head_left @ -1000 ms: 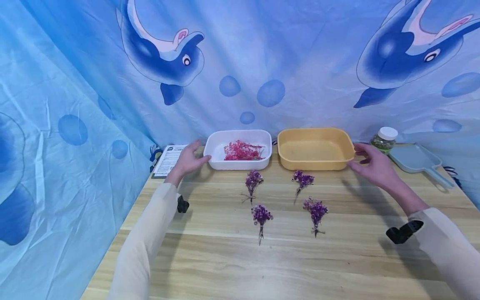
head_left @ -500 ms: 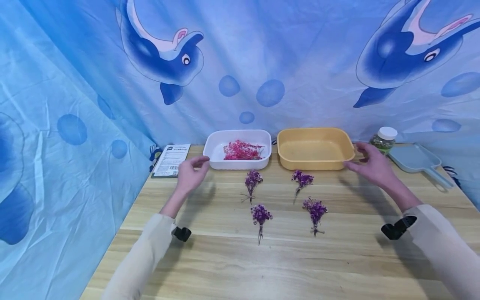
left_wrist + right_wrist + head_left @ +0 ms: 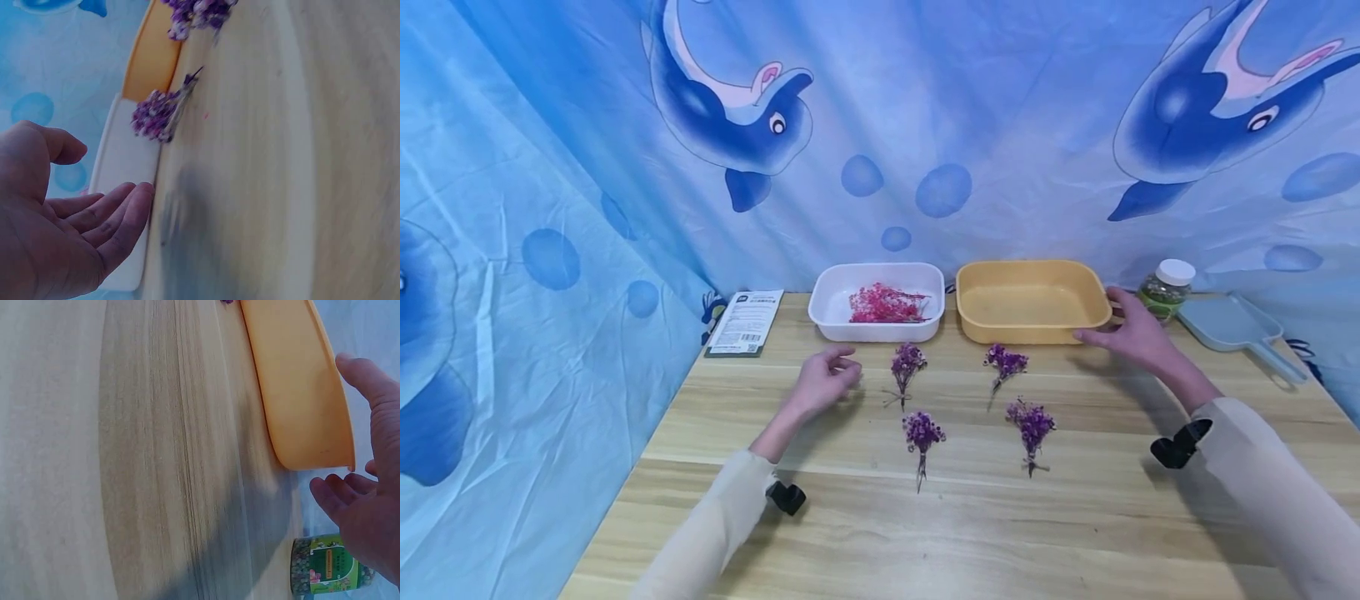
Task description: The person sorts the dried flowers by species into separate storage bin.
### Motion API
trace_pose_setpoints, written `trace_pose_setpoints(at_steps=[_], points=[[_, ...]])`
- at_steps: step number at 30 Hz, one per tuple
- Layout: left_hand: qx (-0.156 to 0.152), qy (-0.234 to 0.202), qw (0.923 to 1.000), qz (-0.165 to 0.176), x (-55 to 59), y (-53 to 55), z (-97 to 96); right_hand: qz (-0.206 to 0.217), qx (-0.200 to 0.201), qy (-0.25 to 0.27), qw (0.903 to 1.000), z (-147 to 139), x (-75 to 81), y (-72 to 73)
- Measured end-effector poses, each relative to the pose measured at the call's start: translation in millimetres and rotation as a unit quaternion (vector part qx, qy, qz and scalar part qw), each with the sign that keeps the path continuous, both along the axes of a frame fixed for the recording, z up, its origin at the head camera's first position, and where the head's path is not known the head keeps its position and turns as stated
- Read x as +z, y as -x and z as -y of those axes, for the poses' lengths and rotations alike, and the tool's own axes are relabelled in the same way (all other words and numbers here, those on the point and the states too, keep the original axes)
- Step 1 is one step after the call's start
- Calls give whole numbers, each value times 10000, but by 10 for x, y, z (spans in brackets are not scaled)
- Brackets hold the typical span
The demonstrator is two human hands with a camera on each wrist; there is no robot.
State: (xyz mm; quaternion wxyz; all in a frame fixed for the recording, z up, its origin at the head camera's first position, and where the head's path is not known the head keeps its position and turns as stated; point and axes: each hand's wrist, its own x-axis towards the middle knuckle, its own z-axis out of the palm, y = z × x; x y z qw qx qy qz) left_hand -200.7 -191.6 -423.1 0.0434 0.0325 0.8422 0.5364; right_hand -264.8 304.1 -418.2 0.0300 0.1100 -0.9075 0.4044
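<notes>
My left hand (image 3: 824, 382) hovers above the table in front of the white basin (image 3: 877, 333), its fingers loosely bent and holding nothing. Pink dried flowers (image 3: 886, 305) lie inside that basin. At the right end of the yellow basin (image 3: 1030, 333) is my right hand (image 3: 1131, 333). Its thumb reaches along the front rim and its relaxed fingers lie beside the end wall; firm contact cannot be made out. Several small purple dried-flower bunches lie on the table, one (image 3: 908, 367) near my left hand, others at the back (image 3: 1004, 362) and front (image 3: 923, 437).
A printed packet (image 3: 745, 323) lies at the back left. Right of the yellow basin stand a white-lidded jar (image 3: 1167, 292) and a pale blue dustpan (image 3: 1232, 321). A blue dolphin curtain (image 3: 1000, 125) hangs behind the wooden table (image 3: 985, 533).
My left hand has left the white basin's left end and moved right and toward me. My right hand has shifted slightly left along the yellow basin. Both basins and the flowers stayed put.
</notes>
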Motion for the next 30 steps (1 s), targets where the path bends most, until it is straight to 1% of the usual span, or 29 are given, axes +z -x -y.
trace_pose_setpoints(at_steps=[5, 10, 18, 26, 30], points=[[-112, -43, 9998, 149, -50, -20, -111, 99, -82, -157, 9998, 7, -54, 58], [-101, -137, 9996, 225, -105, -28, -181, 151, -161, -247, 9995, 47, -97, 101], [-250, -51, 9996, 155, -128, -15, -272, 457, -420, -383, 9973, 79, -114, 133], [-353, 322, 9989, -19, -130, 4, -384, 511, -530, -310, 9968, 109, -97, 126], [-286, 658, 9973, -143, -148, 40, -454, 582, -552, -362, 9961, 119, -73, 120]])
